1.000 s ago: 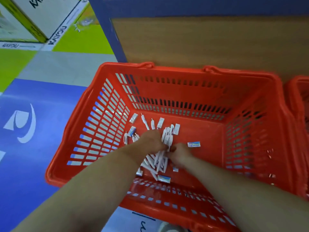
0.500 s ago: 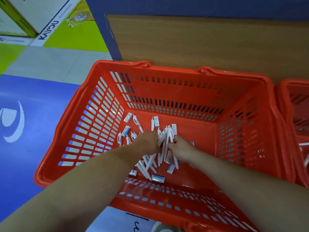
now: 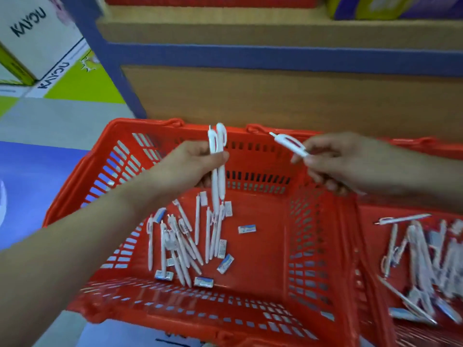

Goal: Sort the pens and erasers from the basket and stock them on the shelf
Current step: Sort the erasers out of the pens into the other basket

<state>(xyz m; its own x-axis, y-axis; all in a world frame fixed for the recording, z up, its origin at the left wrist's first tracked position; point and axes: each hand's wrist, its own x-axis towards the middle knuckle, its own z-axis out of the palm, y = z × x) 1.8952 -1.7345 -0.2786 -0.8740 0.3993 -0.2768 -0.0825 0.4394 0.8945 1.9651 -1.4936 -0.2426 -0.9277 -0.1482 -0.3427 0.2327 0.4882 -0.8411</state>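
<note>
A red plastic basket (image 3: 253,311) stands on the floor before a wooden shelf (image 3: 275,28). On its bottom lie several white pens (image 3: 180,241) and small wrapped erasers (image 3: 247,229). My left hand (image 3: 190,166) is raised above the basket and grips two white pens (image 3: 217,171) upright. My right hand (image 3: 343,161) is up at the same height, pinching a single white pen (image 3: 288,144) that points up and to the left.
A second red basket (image 3: 375,284) at the right holds more white pens (image 3: 421,261) and erasers. The shelf has a blue front edge (image 3: 275,58) and boxed goods on top. White cartons (image 3: 32,33) stand on the floor at upper left.
Both hands rose out of the pile on the basket bottom, the left lifting two pens and the right one pen. The view tilted up, showing the shelf and the second basket.
</note>
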